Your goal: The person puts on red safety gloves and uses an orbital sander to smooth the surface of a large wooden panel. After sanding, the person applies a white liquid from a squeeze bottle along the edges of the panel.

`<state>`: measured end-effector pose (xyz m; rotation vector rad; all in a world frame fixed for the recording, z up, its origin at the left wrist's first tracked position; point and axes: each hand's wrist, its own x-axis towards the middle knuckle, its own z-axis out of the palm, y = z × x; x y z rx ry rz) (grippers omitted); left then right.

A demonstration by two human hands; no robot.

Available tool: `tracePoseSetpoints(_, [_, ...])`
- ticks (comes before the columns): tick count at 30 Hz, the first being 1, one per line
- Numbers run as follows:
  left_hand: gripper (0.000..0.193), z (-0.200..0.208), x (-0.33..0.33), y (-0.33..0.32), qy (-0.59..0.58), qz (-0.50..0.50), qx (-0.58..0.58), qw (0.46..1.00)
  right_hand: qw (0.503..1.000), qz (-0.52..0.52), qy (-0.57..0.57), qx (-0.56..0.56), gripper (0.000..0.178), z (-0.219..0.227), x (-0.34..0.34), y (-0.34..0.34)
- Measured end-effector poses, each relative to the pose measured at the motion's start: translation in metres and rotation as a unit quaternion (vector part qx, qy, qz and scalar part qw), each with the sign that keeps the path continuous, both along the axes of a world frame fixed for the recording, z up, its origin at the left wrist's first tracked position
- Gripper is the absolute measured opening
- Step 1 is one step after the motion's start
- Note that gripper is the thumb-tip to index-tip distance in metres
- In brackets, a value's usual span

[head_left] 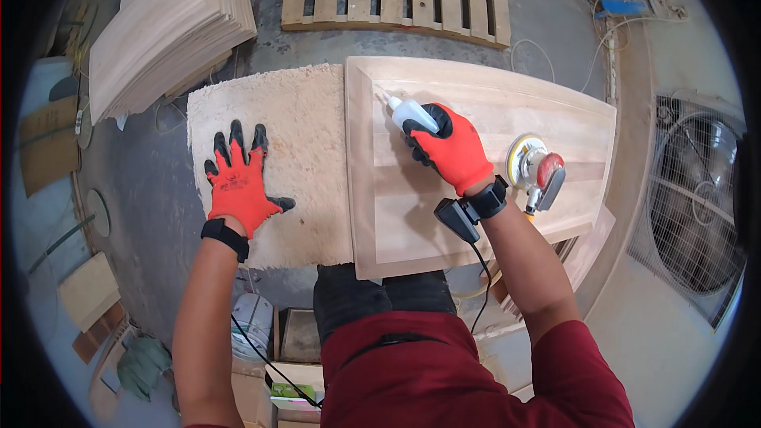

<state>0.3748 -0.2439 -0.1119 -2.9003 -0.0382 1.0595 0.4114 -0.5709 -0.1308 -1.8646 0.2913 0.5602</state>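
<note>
My left hand [238,186], in a red and black work glove, lies flat with fingers spread on a rough, dust-covered board [309,150]. My right hand [452,147], gloved the same way, is wrapped round a white squeeze bottle [414,115] with a thin nozzle. The bottle is tilted, its tip pointing to the upper left, close to the corner of a framed wooden panel [491,230]. Whether the tip touches the wood I cannot tell. To the right of my right hand, a round sander [537,168] with a red top rests on the panel.
A tall stack of wooden panels [170,28] stands at the far left. Beyond the work surface lies a slatted pallet [396,0] with more boards on it. A large caged fan [694,198] is at the right. Near my legs stands a white bucket [254,321].
</note>
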Motion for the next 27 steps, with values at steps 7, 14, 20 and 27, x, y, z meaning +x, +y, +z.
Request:
tracePoseSetpoints(7, [0.124,-0.007,0.000,0.000,-0.017,0.033,-0.014,0.999,0.999,0.032,0.004,-0.027,0.028,0.001,0.028,0.007])
tracePoseSetpoints(14, [0.123,-0.005,0.002,0.001,-0.009,0.041,-0.024,0.999,0.997,0.057,-0.009,-0.042,0.027,0.003,0.039,0.012])
tracePoseSetpoints(20, [0.126,-0.008,0.000,0.004,-0.034,0.036,-0.039,0.998,0.997,0.063,-0.018,-0.048,0.027,-0.001,0.046,0.017])
tracePoseSetpoints(27, [0.122,-0.008,-0.002,0.005,-0.048,0.031,-0.040,0.998,0.995,0.071,-0.038,-0.065,0.026,-0.001,0.055,0.027])
